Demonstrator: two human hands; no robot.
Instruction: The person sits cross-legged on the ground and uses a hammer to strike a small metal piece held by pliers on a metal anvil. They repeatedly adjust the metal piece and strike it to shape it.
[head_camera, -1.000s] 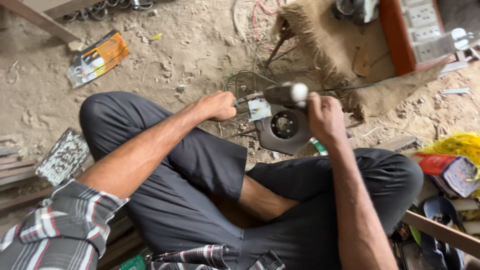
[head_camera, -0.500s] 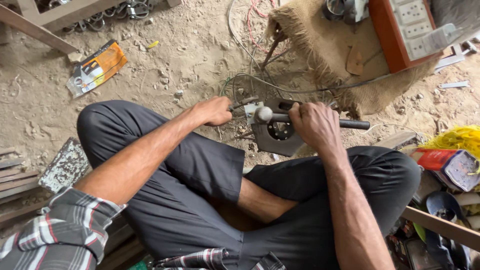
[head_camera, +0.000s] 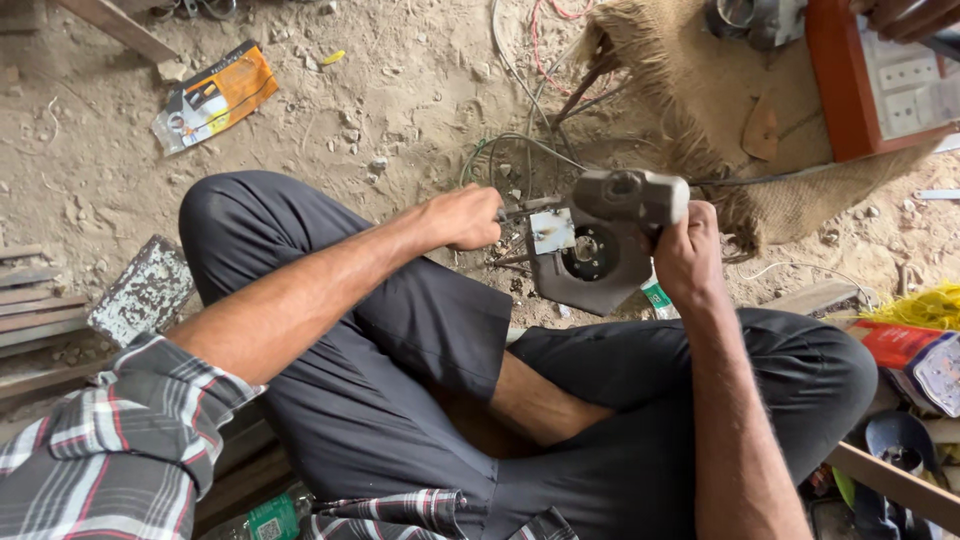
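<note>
Grey tool (head_camera: 630, 198) now raised over the metal housing (head_camera: 590, 262), at twelve o'clock from the knees; right hand (head_camera: 685, 255) clenched on it, left hand (head_camera: 468, 215) apparently pinching a thin rod (head_camera: 525, 210).

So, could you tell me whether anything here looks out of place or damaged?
Mostly the surroundings: a torn orange and white package lies flat on the sandy ground, and loose wires trail across the dirt. The left hand and right hand hold a grey machine part that looks worn.
</note>
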